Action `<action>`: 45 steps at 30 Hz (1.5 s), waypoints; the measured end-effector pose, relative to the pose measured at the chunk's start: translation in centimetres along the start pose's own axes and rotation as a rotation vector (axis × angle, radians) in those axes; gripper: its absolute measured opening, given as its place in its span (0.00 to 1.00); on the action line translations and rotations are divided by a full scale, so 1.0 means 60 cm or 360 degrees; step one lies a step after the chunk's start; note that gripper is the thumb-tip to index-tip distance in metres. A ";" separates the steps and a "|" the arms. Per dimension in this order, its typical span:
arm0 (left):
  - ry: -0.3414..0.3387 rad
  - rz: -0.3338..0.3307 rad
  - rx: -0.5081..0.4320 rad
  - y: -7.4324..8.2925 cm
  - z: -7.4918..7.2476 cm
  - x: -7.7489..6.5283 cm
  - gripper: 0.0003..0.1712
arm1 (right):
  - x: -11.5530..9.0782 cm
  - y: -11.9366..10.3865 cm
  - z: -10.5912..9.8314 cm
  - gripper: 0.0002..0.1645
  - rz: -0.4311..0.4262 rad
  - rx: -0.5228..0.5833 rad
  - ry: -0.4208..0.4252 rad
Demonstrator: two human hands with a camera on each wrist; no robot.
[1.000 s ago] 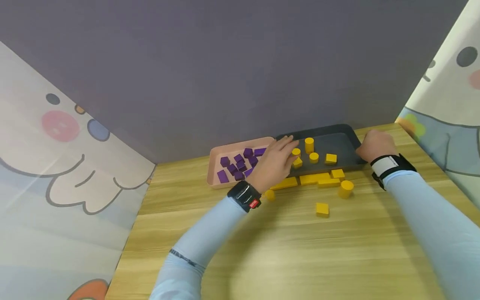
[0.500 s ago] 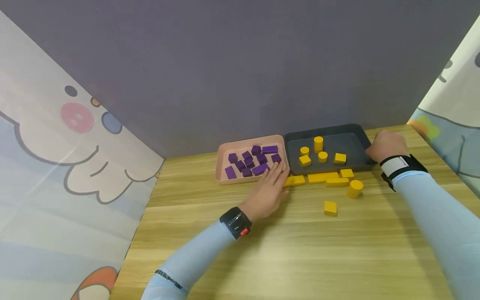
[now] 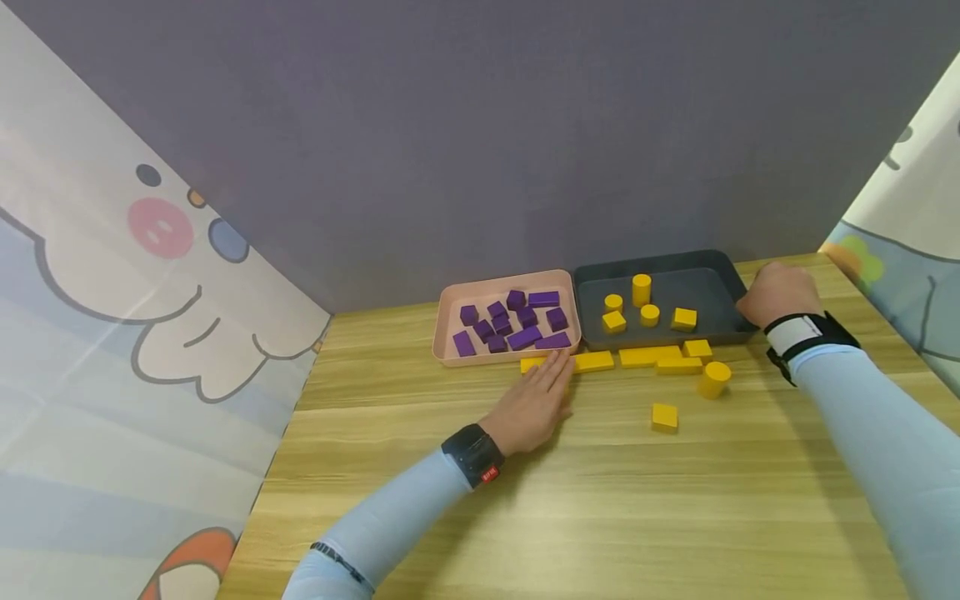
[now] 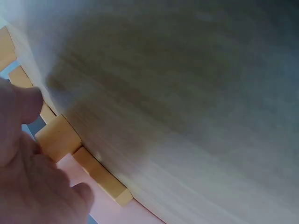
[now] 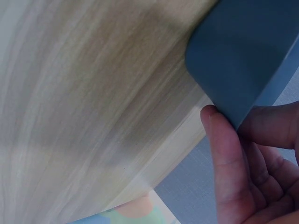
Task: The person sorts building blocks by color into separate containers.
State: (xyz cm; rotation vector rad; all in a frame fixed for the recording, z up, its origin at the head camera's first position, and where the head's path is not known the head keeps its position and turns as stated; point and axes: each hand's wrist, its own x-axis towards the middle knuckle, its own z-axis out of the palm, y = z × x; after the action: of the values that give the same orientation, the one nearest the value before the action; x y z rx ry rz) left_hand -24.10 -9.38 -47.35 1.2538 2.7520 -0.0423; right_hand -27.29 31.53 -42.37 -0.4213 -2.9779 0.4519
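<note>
My left hand (image 3: pixel 528 408) reaches over the table with fairly straight fingers, just in front of the pink tray (image 3: pixel 450 359). Its fingertips are over or against a yellow block (image 3: pixel 531 364) beside the tray's front edge. In the left wrist view, a yellow piece (image 4: pixel 58 138) appears between thumb and fingers; contact cannot be told, and I see no pinch. At the far right, my right hand (image 3: pixel 782 294) pinches the rim of the dark tray (image 3: pixel 701 260) between thumb and index finger. Several purple blocks (image 3: pixel 525 337) lie in the pink tray, and several yellow pieces (image 3: pixel 641 289) in the dark one.
Along the trays' front edges runs a row of yellow blocks (image 3: pixel 649 356). Nearer stand a yellow cylinder (image 3: pixel 715 379) and a square yellow block (image 3: pixel 664 417). The wooden table (image 3: pixel 600 517) meets a grey panel (image 3: pixel 420 167) behind the trays.
My left hand has drawn back from over the seam between the trays to the pink tray's front edge. My right hand keeps its grip on the dark tray. The head view has shifted slightly.
</note>
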 end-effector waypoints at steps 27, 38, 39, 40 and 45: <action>-0.0112 0.0066 0.0225 0.062 -0.045 -0.012 0.28 | -0.001 0.031 -0.011 0.17 0.0049 -0.0024 0.0031; -0.0079 0.0097 -0.0290 0.029 -0.094 0.012 0.09 | -0.001 0.014 -0.009 0.17 0.0008 -0.0008 0.0056; -0.0063 0.0081 -0.0321 0.023 -0.104 0.019 0.10 | -0.001 0.012 -0.008 0.17 0.0005 -0.0001 0.0056; -0.0028 0.0066 -0.0335 0.018 -0.114 0.025 0.10 | -0.001 0.010 -0.007 0.17 0.0000 0.0002 0.0060; 0.0153 0.0003 -0.0429 -0.008 -0.172 0.066 0.15 | 0.000 0.002 0.006 0.17 -0.0009 0.0007 0.0058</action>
State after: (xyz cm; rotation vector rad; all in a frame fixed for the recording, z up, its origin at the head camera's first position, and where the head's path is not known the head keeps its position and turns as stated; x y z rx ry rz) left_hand -27.99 -5.95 -37.58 1.2138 2.7180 0.3855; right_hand -27.32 31.55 -42.73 -0.4162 -2.9417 0.4450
